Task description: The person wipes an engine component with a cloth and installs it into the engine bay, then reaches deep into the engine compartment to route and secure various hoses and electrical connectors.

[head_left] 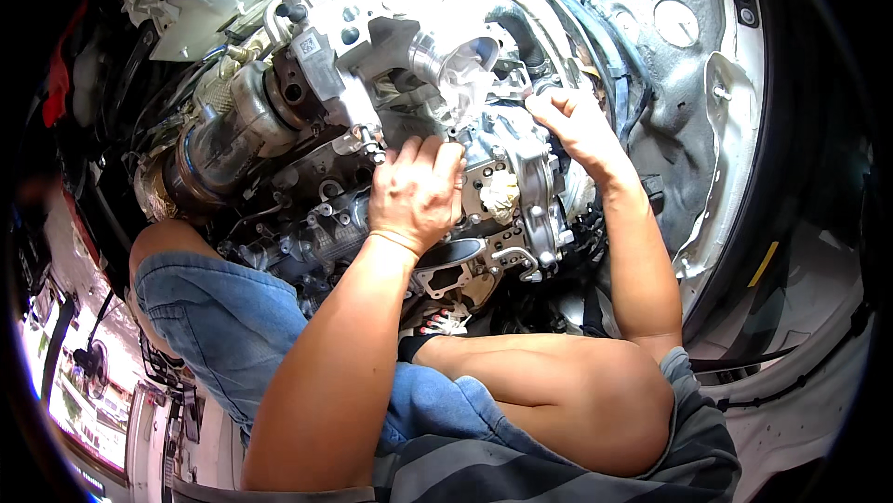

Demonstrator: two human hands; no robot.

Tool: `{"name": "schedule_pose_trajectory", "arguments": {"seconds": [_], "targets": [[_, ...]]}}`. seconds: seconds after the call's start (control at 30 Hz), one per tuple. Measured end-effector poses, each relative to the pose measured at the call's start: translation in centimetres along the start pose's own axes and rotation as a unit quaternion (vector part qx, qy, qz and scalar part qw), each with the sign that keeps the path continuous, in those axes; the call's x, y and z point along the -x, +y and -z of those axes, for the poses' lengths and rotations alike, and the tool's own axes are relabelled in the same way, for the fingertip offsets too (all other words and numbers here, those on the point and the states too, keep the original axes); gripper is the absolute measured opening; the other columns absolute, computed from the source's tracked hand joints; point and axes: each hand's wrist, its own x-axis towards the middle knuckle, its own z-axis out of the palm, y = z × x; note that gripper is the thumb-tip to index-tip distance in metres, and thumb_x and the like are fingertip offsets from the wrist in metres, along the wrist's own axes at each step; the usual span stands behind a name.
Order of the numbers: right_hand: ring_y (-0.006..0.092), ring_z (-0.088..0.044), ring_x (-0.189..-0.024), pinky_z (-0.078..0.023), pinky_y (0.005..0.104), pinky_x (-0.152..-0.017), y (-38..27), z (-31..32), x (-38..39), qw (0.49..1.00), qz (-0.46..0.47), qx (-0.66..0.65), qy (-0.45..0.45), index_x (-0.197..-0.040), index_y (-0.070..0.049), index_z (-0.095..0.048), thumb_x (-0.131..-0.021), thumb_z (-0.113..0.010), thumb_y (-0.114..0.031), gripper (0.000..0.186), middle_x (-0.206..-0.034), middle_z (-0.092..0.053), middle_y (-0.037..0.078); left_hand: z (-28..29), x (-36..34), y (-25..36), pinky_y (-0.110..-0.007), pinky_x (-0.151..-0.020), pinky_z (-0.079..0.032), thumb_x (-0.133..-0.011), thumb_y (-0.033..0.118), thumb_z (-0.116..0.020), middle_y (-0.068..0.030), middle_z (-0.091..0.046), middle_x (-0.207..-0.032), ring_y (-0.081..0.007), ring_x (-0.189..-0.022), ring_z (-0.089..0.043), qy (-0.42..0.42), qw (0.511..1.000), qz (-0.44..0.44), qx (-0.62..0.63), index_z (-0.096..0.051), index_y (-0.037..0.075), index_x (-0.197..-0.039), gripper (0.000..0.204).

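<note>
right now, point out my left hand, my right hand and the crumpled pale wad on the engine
Left hand [414,189]: head view, on its back
Right hand [577,127]: head view, on its back
Pale wad [500,197]: head view, its middle

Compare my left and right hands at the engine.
The left hand shows its back; the right hand is turned more side-on. The left hand sits lower in the picture, the right hand higher. The left forearm slants up rightward, the right forearm up leftward. Both are bare.

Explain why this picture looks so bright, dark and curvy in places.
Head view: glare bleaches parts of the engine and the pale body panel; head view: fisheye distortion bows edges toward the rim, with black corners; head view: the left hand and right hand look fairly sharp.
</note>
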Motion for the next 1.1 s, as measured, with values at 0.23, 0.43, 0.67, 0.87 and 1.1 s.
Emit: {"name": "schedule_pose_trajectory", "arguments": {"seconds": [0.23,0.43,0.67,0.87,1.1], "targets": [[0.0034,-0.051,-0.071,-0.042,0.0204,-0.068,-0.2,0.2,0.2,1.0,0.012,-0.011,-0.011,-0.084,-0.004,-0.065,-0.088,-0.065,-0.017,0.015,-0.076,-0.06,-0.005,-0.1,0.0,0.0,-0.037,-0.065,-0.041,-0.083,0.013,-0.058,-0.0051,-0.055,-0.077,-0.0256,-0.074,-0.055,0.003,1.0,0.002,-0.001,-0.052,0.011,-0.087,0.007],[0.0032,-0.052,-0.073,-0.042,0.0197,-0.068,-0.5,-0.5,0.5,0.996,0.034,-0.076,0.005,-0.085,-0.003,-0.065,-0.088,-0.065,-0.017,0.014,-0.077,-0.06,-0.004,-0.1,0.0,0.1,-0.037,-0.065,-0.041,-0.083,0.014,-0.058,-0.0049,-0.055,-0.077,-0.0252,-0.074,-0.055,-0.004,1.0,0.005,-0.006,-0.052,0.012,-0.087,0.007],[0.0028,-0.046,-0.069,-0.038,0.0206,-0.064,-0.4,-0.1,0.0,1.0,0.002,0.01,-0.003,-0.076,-0.005,-0.063,-0.09,-0.064,-0.022,0.022,-0.072,-0.055,-0.006,-0.2,0.0,-0.1,-0.037,-0.066,-0.041,-0.083,0.014,-0.057,-0.0051,-0.056,-0.078,-0.025,-0.075,-0.055,0.013,1.0,-0.002,0.002,-0.053,0.012,-0.086,0.006],[0.0026,-0.049,-0.068,-0.04,0.0192,-0.066,-0.5,-0.9,0.6,0.993,0.033,-0.111,0.008,-0.078,-0.004,-0.063,-0.088,-0.065,-0.016,0.015,-0.072,-0.057,-0.006,-0.4,0.1,-0.2,-0.037,-0.066,-0.042,-0.083,0.014,-0.058,-0.0052,-0.056,-0.079,-0.0255,-0.076,-0.055,0.007,1.0,0.004,0.005,-0.053,0.011,-0.087,0.007],[0.0028,-0.05,-0.069,-0.041,0.0202,-0.066,-0.1,-0.7,0.1,0.998,0.018,-0.06,0.013,-0.088,-0.003,-0.064,-0.089,-0.063,-0.015,0.012,-0.075,-0.059,-0.005,-0.2,0.1,-0.1,-0.038,-0.066,-0.041,-0.083,0.013,-0.058,-0.0056,-0.056,-0.079,-0.0256,-0.075,-0.055,0.012,1.0,0.0,0.0,-0.053,0.011,-0.088,0.008]]}}
